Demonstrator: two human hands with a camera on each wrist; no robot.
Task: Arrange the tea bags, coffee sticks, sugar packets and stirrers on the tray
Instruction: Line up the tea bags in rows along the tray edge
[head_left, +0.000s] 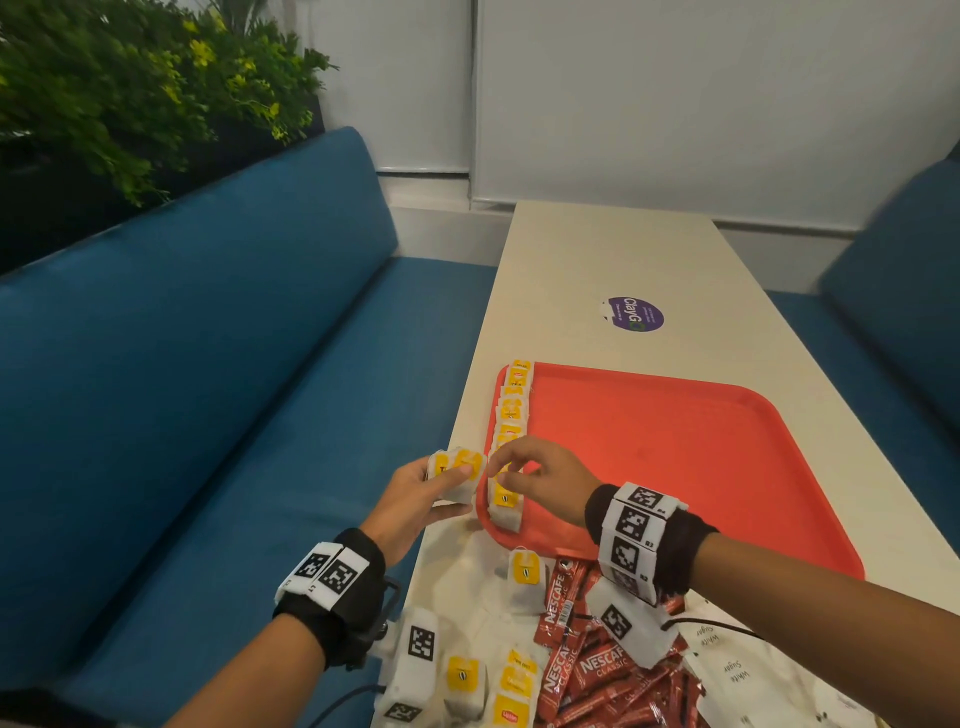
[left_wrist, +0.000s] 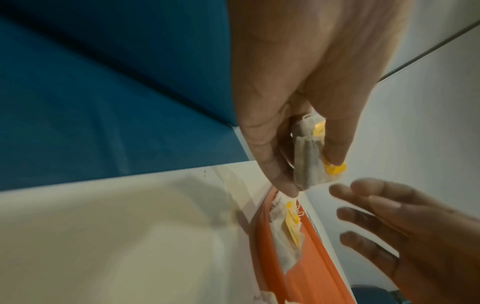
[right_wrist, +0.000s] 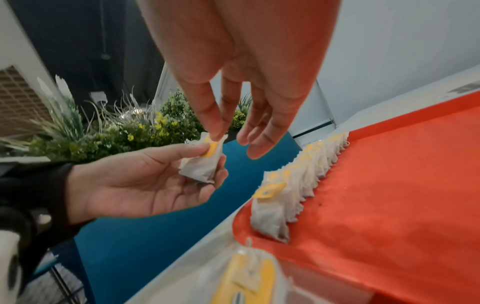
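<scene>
A red tray (head_left: 675, 467) lies on the cream table, with a row of tea bags (head_left: 511, 410) standing along its left rim (right_wrist: 306, 174). My left hand (head_left: 457, 491) holds a small stack of tea bags (head_left: 457, 462) just off the tray's near left corner, thumb on top and fingers underneath (left_wrist: 306, 160). My right hand (head_left: 501, 467) reaches across to that stack with relaxed fingers, and its thumb tip touches the top bag (right_wrist: 215, 133). Loose tea bags (head_left: 524, 571), red coffee sticks (head_left: 597, 670) and white sugar packets (head_left: 727, 670) lie near me. No stirrers show.
A blue bench (head_left: 208, 389) runs along the table's left side, with green plants (head_left: 130, 88) behind it. A purple sticker (head_left: 636, 314) sits on the table beyond the tray. Another blue seat (head_left: 909, 286) stands at the right.
</scene>
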